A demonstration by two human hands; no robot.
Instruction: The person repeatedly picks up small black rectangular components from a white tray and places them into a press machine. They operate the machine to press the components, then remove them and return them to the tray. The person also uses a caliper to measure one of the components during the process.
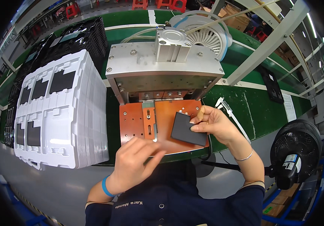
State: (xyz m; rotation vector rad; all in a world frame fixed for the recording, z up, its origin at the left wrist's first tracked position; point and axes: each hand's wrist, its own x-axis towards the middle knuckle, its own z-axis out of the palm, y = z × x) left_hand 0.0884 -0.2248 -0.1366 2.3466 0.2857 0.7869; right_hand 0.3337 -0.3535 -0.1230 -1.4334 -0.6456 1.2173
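Note:
Between the thumb and fingers of my right hand (213, 122) is a thin, flat black rectangular piece (182, 130). It is tilted above the right side of the orange base plate (162, 120) of a metal press. My left hand (135, 158) hovers at the front edge of that plate, thumb apart from the curled fingers, and nothing shows in it. An orange slotted guide block (149, 122) is fixed on the plate, left of the black piece. A few small white bits (183, 112) lie on the plate behind the piece.
The press's metal upper body (132, 60) stands over the rear of the plate. At the left is a tall stack of white trays (45, 109) holding black pieces, with black trays (81, 37) behind. A caliper (231, 115) lies right of the plate. A black fan (296, 150) stands farther right.

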